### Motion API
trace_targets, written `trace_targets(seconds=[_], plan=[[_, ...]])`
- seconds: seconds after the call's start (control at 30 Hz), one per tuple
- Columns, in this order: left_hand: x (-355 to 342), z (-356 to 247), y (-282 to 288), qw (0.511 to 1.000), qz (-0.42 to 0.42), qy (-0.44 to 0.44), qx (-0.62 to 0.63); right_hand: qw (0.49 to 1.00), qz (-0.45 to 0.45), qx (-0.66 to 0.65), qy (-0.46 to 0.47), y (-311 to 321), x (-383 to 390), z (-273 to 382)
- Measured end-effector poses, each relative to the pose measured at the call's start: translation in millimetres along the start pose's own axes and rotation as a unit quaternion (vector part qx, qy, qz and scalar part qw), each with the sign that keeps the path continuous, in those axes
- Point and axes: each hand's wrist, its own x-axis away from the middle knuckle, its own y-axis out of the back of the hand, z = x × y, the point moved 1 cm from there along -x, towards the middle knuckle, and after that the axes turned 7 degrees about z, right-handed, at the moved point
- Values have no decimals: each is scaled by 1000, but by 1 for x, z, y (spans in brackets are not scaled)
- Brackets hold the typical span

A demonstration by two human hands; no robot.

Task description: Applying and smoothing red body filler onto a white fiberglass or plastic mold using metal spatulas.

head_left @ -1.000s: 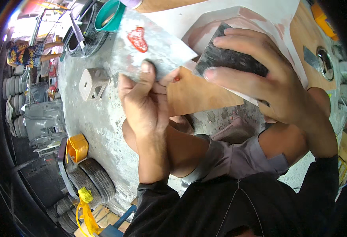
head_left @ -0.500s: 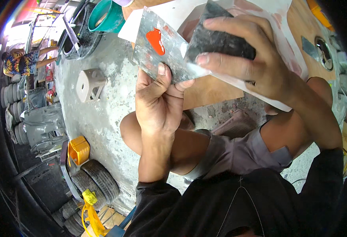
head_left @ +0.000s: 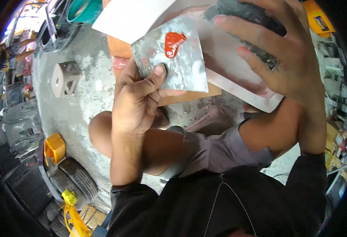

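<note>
Head view looks down on a white panel [head_left: 236, 67] propped over the knees. Right hand [head_left: 284, 59] is clamped around a dark sanding block [head_left: 244, 15] pressed onto it. Left hand [head_left: 138, 98] pinches a grey metal spreader plate [head_left: 181, 65], thumb on its face, a red putty blob [head_left: 173, 41] near its upper edge.

Left hand [head_left: 136, 98] raised, thumb pressed forward in a pinching grip, right hand [head_left: 284, 59] fingers curled downward

Dark block [head_left: 244, 12] top cut off; white panel [head_left: 236, 51] partly hidden.
</note>
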Motion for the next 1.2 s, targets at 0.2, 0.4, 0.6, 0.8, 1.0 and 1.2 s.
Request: trace_targets(seconds=[0.2, 0.4, 0.6, 0.8, 1.0, 1.2], plan=[[-3, 17, -10, 997, 37, 65, 7, 986, 142, 67, 55, 3, 14, -5], [-4, 20, -19, 995, 28, 82, -41, 987, 145, -50, 55, -3, 17, 0], [-4, 23, -20, 996, 3, 70, -55, 986, 139, -14, 97, -7, 17, -1], [-3, 14, -13, 998, 6, 41, -39, 990, 115, -24, 83, -7, 15, -8], [-7, 11, -21, 999, 13, 42, -24, 971, 221, -87, 18, 33, -2, -1], [-6, 11, -8, 996, 4, -17, 87, 874, 167, -452, -61, -7, 6, -2]])
